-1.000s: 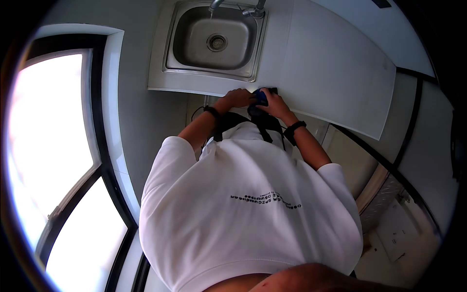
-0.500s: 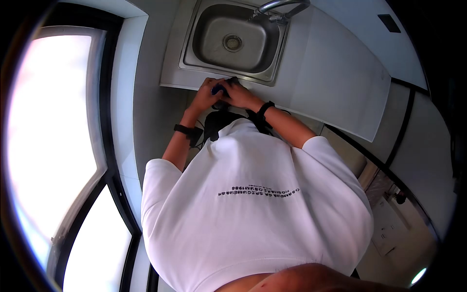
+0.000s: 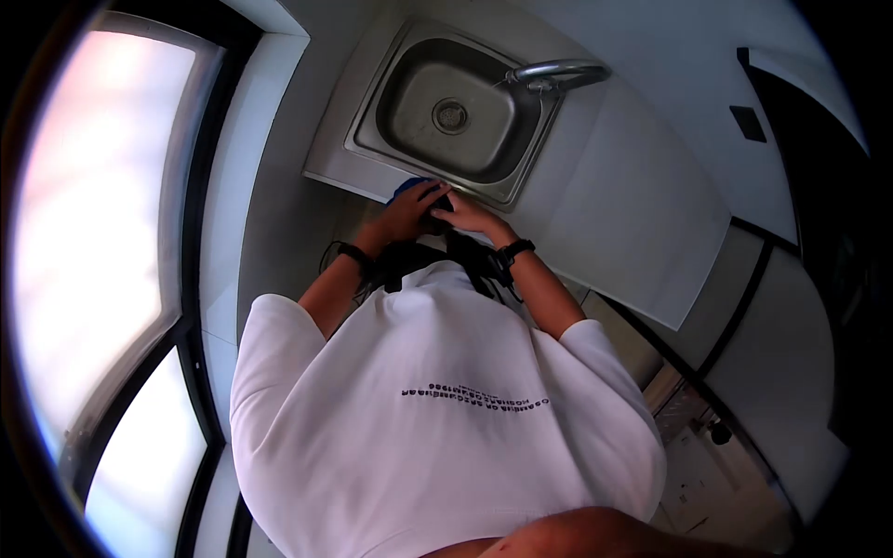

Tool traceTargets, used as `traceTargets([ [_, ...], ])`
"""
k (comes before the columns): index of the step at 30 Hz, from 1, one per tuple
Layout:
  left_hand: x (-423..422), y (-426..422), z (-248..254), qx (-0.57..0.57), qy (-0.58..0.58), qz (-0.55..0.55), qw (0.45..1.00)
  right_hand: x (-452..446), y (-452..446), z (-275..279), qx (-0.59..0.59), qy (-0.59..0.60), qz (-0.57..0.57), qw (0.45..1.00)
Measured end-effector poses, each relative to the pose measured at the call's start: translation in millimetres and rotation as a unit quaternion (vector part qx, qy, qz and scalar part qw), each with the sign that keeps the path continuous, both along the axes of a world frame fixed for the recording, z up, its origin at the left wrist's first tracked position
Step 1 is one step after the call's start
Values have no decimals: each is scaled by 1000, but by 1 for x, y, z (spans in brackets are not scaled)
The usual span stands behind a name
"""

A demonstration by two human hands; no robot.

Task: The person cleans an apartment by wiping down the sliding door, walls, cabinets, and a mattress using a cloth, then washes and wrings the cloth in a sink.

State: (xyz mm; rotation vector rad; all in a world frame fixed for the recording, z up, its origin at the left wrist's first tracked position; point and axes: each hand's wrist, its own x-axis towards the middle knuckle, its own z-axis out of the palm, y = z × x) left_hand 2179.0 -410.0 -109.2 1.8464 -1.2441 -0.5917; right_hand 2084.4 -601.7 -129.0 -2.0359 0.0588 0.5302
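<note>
Just in front of the counter's front edge, my hands are close together around a dark blue and black item (image 3: 406, 189) whose kind I cannot make out. My left hand (image 3: 407, 216) curls over its left side, with blue showing beyond the fingers. From the right, my right hand (image 3: 474, 217) closes on its dark part, fingertips near those of the left hand. Each wrist has a black band around it. Black material and thin cords hang between my forearms, partly hidden by the white shirt (image 3: 446, 391).
A steel sink (image 3: 510, 192) is set into the white counter (image 3: 623, 214) beyond my hands. Its curved faucet (image 3: 569, 69) stands at the right rear corner. A bright, black-framed window (image 3: 116, 177) is on the left, and a dark switch plate (image 3: 747, 124) is on the right wall.
The view has tilted, so the sink and counter sit lower and rotated. My hands have shifted on the item, and more of its blue part shows beyond my left fingers.
</note>
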Motion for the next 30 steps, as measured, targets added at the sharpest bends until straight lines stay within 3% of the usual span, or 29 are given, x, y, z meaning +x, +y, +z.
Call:
traceTargets([
  [2,-8,-24,-3,57,19,-68,996,-4,-40,8,-29,9,21,999],
  [4,-14,-40,-7,54,27,-50,997,-5,-79,22,101,233,14,967],
  [5,-16,-43,-8,52,15,-44,998,-9,-97,20,88,253,-51,962],
  [7,-18,-41,-10,50,4,-34,998,-4,-144,13,155,189,-109,963],
  [9,-13,-27,-12,-9,25,-24,999,22,-178,20,33,114,-155,981],
  [11,-14,-6,-7,14,24,16,999,62,-187,56,-89,43,-187,977],
  [16,-9,46,-5,47,53,156,985,143,-189,59,-296,-148,-203,921],
  [18,-7,55,-1,71,68,241,966,165,-198,41,-322,-157,-186,915],
  [23,-12,46,13,128,80,277,949,189,-211,19,-358,-123,-116,918],
  [26,-22,32,11,145,42,266,952,191,-214,13,-386,-97,-85,913],
  [30,-30,11,14,133,39,154,978,194,-221,-6,-372,-143,-61,915],
])
